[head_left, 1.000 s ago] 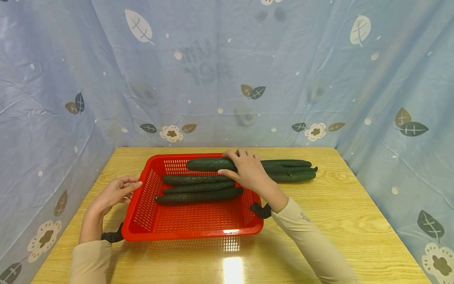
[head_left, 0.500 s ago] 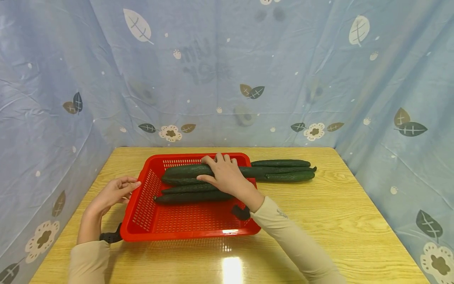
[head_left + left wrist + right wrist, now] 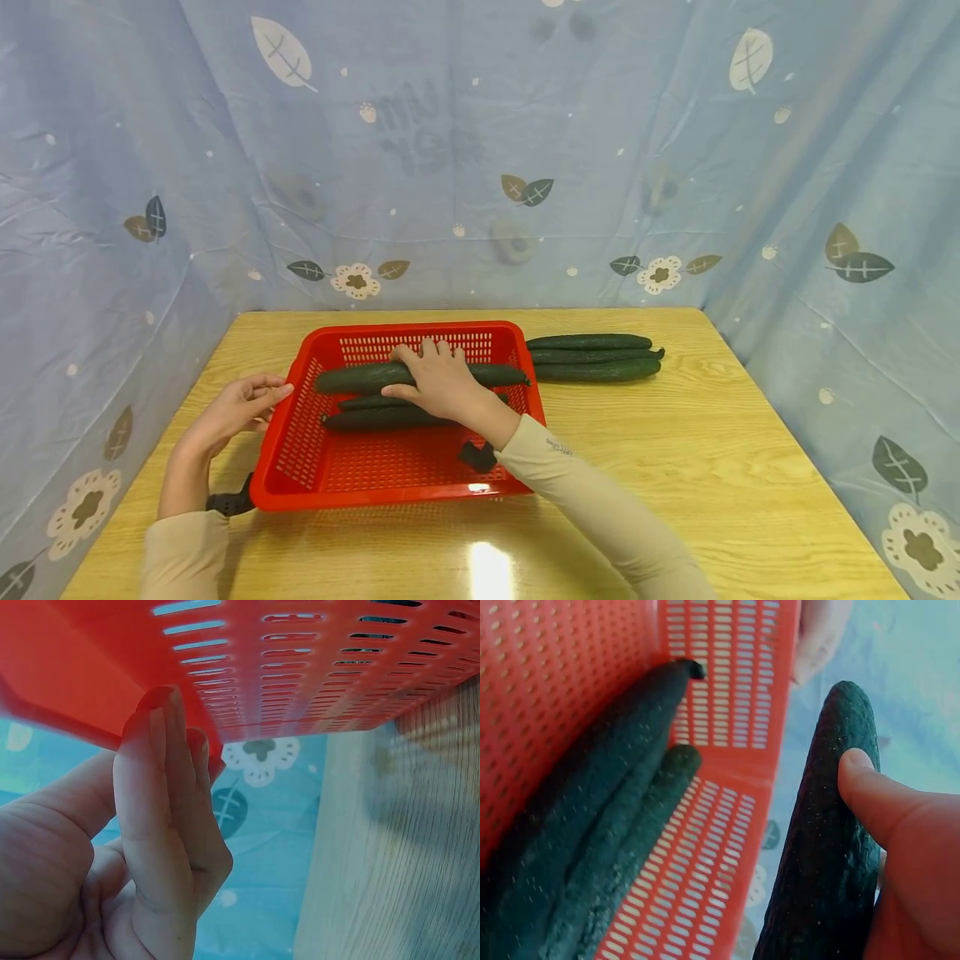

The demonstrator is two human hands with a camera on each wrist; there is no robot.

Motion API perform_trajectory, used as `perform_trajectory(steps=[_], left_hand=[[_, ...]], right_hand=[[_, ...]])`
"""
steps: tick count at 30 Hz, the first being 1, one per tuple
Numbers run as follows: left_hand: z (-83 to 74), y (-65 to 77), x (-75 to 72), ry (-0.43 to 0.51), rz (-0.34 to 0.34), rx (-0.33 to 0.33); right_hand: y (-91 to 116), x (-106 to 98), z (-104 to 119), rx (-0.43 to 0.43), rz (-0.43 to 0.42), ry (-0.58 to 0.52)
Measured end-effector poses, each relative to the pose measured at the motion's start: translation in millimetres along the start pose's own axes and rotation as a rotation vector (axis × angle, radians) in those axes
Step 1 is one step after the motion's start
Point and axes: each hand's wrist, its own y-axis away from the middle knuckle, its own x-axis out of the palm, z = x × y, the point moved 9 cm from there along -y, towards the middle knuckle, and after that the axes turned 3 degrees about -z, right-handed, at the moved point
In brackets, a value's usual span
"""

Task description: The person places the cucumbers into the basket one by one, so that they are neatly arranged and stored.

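Observation:
My right hand (image 3: 438, 383) grips a long dark green cucumber (image 3: 360, 379) around its middle, holding it lengthwise over the red slotted basket (image 3: 390, 499). In the right wrist view my thumb presses along the side of this cucumber (image 3: 821, 825), which is raised beside the basket wall. Below it, several cucumbers (image 3: 390, 417) lie side by side in the basket, partly hidden by the hand and the held one. My left hand (image 3: 242, 410) pinches the basket's left rim, thumb on top. From the left wrist view, its fingers (image 3: 154, 802) reach up under the rim.
Right of the basket, several more cucumbers (image 3: 596, 371) lie together on the wooden table (image 3: 675, 467), their left ends hidden behind the basket rim. A patterned blue curtain (image 3: 465, 150) surrounds the table at the back and sides. Black wrist mounts (image 3: 231, 500) show on both wrists.
My right hand has carried the cucumber left and slightly down, from across the basket's right rim to over the cucumbers inside. The left hand keeps its hold on the rim.

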Motion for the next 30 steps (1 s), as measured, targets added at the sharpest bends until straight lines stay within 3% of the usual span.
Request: perform_trajectory(steps=[9, 15, 23, 30], left_hand=[[0.1, -0.5, 1.6, 0.010, 0.008, 0.002], [-0.9, 0.1, 0.5, 0.012, 0.015, 0.015], [-0.3, -0.3, 0.3, 0.001, 0.005, 0.008], [-2.6, 0.9, 0.4, 0.001, 0.011, 0.016]], right_hand=[[-8.5, 34.5, 7.8, 0.016, 0.107, -0.036], [-14.1, 50.2, 6.9, 0.029, 0.153, 0.002], [-11.3, 71.6, 3.3, 0.070, 0.328, -0.003], [-11.2, 82.1, 0.4, 0.069, 0.358, 0.007]])
